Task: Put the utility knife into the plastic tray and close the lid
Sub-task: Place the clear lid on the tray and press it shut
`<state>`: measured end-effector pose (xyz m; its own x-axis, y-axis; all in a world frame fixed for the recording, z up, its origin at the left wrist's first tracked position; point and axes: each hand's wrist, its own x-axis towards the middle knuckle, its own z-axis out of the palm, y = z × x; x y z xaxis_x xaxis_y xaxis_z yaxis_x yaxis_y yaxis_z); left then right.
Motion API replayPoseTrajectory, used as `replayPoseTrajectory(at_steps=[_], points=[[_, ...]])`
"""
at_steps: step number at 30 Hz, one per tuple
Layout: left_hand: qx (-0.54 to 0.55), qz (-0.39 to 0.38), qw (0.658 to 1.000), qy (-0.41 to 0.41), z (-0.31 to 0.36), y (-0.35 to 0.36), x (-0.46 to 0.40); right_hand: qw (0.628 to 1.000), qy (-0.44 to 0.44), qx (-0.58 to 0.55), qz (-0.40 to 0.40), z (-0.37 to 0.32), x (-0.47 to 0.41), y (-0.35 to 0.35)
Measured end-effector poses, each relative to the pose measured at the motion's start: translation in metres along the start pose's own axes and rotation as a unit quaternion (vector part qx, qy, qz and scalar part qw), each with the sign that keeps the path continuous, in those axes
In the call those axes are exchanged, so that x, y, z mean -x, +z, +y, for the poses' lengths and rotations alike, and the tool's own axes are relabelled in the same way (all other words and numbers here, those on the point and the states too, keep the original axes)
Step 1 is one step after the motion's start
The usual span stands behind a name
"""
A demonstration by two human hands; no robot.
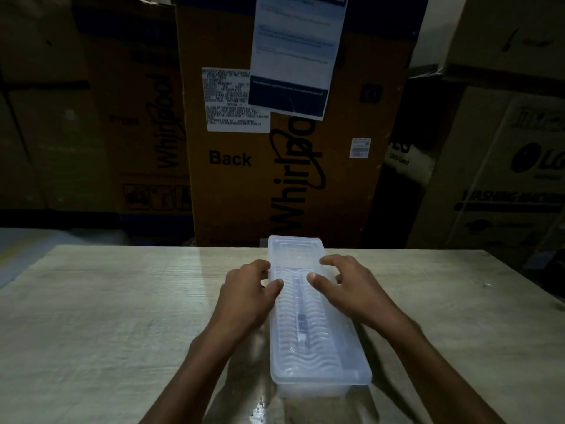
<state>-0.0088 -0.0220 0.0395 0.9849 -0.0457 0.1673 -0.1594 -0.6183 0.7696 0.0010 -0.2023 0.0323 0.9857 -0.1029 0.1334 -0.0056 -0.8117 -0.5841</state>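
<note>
Printed cardboard boxes (293,166) fill the upper frame behind a pale wood-grain table (101,316). At lower centre, the long translucent plastic tray (318,325) lies lidded, its ribbed lid (308,338) showing what seems the utility knife (301,319) inside. Left hand (247,296) and right hand (351,289) rest spread-fingered at its sides, thumbs on the lid, clasping nothing.

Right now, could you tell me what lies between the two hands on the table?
In the head view, the lidded plastic tray lies between the left hand and right hand, with the utility knife visible through its lid.
</note>
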Motion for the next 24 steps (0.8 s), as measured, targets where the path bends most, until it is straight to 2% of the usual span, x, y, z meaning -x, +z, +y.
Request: replayPoseTrajectory(at_steps=[12,17,24], points=[[0.011,-0.019,1.000,-0.001,-0.003,0.003,-0.005,0.998,-0.065,0.015,-0.008,0.009,-0.028,0.013],[0.009,-0.024,1.000,-0.002,-0.007,0.006,-0.006,0.995,-0.067,0.057,-0.038,0.010,-0.034,0.020],[0.011,-0.030,0.999,-0.004,-0.010,0.007,-0.008,0.996,-0.044,0.066,-0.031,0.007,-0.045,0.021]])
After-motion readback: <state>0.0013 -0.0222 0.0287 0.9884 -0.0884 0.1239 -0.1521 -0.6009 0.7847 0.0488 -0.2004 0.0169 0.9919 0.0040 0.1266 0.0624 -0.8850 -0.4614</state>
